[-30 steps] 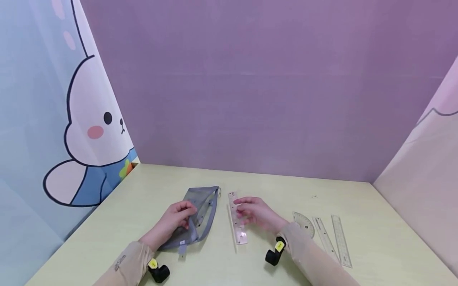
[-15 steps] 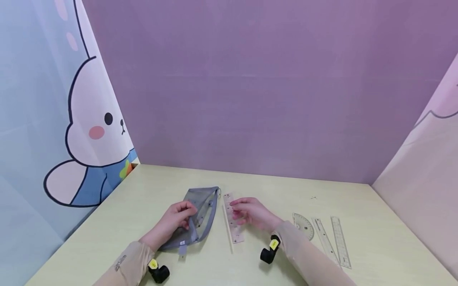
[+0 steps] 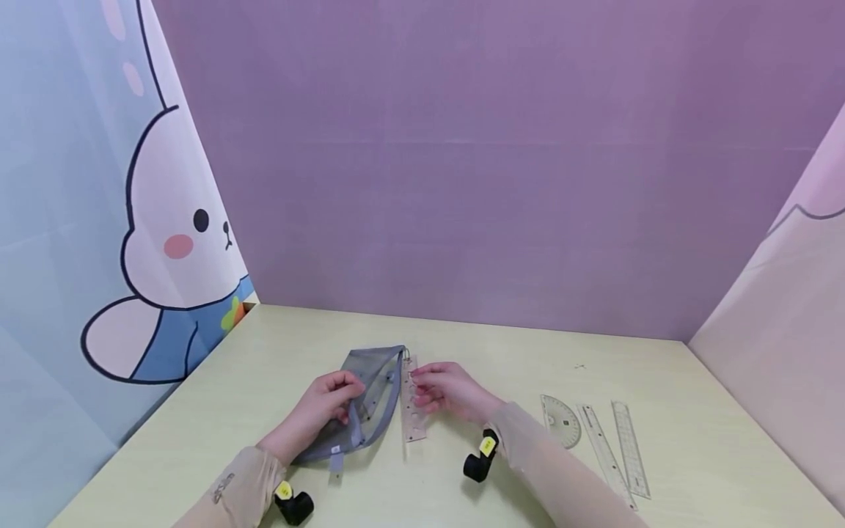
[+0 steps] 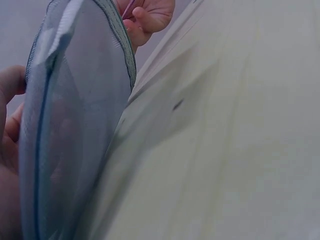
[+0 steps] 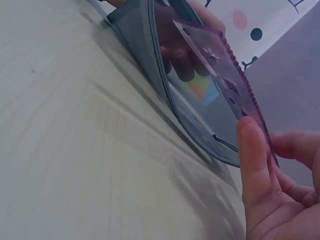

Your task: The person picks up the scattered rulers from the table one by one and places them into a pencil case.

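My left hand (image 3: 323,402) pinches the edge of a grey mesh zipper pouch (image 3: 370,363) and holds its mouth apart toward the right. Between thumb and fingers, my right hand (image 3: 452,392) grips a translucent pink stencil ruler (image 3: 414,424) with cut-out shapes and one wavy edge. In the right wrist view the ruler's far end (image 5: 212,55) overlaps the unzipped mouth of the pouch (image 5: 165,87). Seen from the left wrist, the pouch wall (image 4: 85,110) stands up off the table, with the right hand (image 4: 150,17) beyond it.
On the right of the pale table (image 3: 502,484) lie a clear protractor (image 3: 561,422) and two clear rulers, one nearer (image 3: 604,451) and one farther right (image 3: 630,447). A small dark mark (image 3: 579,365) shows farther back. A purple backdrop (image 3: 475,183) rises behind the table.
My right hand has moved left with the pink ruler, from apart from the pouch to right at its open edge. The left hand and pouch have stayed nearly in place.
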`<action>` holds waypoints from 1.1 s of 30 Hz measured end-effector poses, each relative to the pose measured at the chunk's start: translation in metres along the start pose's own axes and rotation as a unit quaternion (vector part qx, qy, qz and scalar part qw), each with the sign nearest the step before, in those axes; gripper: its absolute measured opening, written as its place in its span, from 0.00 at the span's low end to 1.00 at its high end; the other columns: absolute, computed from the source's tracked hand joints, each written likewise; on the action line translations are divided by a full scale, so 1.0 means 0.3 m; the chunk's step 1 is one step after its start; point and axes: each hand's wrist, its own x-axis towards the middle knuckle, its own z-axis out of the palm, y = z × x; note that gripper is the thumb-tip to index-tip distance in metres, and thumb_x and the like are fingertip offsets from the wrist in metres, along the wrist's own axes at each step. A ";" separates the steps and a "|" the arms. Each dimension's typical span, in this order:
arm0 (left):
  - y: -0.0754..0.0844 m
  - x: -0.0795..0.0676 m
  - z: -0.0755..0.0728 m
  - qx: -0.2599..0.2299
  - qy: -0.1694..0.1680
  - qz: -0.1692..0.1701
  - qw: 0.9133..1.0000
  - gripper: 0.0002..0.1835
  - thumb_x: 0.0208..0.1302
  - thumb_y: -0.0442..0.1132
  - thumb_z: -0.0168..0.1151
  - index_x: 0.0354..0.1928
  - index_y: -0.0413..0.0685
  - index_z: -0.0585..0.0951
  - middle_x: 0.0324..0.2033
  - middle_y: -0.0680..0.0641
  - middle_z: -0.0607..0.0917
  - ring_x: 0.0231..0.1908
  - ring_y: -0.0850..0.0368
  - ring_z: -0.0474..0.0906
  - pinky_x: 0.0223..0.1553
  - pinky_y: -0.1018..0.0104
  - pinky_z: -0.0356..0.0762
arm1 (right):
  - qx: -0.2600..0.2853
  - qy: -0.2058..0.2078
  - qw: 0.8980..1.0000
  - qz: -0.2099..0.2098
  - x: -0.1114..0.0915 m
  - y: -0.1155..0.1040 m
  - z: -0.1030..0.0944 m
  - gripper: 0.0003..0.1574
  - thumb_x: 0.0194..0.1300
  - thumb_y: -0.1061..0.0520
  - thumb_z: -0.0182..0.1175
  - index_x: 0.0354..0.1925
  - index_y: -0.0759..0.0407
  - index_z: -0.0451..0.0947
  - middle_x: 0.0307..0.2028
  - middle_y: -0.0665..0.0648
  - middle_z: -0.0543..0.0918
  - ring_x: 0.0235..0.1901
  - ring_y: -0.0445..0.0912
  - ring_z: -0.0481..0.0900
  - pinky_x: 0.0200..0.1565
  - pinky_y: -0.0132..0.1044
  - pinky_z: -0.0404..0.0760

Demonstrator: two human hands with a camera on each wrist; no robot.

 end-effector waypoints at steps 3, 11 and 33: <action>0.000 -0.001 0.000 0.005 0.000 0.002 1.000 0.07 0.64 0.36 0.62 0.37 0.37 0.78 0.30 0.50 0.77 0.26 0.60 0.71 0.24 0.67 0.76 | 0.002 0.000 1.000 -0.004 0.015 -0.001 0.019 0.20 0.69 0.64 0.54 0.54 0.77 0.69 0.29 0.56 0.80 0.25 0.41 0.80 0.29 0.31 0.81; 0.000 0.005 0.006 0.015 -0.007 0.014 1.000 0.08 0.64 0.37 0.63 0.37 0.36 0.78 0.29 0.50 0.76 0.26 0.59 0.71 0.24 0.66 0.76 | 0.022 0.002 1.000 -0.016 0.054 0.000 0.054 0.19 0.68 0.66 0.54 0.53 0.79 0.67 0.26 0.57 0.81 0.22 0.42 0.80 0.27 0.33 0.82; -0.001 0.005 0.006 0.004 -0.003 0.009 1.000 0.10 0.65 0.37 0.61 0.37 0.35 0.77 0.31 0.50 0.77 0.26 0.59 0.72 0.24 0.67 0.76 | -0.043 0.042 0.998 0.005 0.126 0.005 0.191 0.14 0.63 0.65 0.58 0.47 0.72 0.73 0.27 0.59 0.82 0.21 0.45 0.82 0.27 0.37 0.83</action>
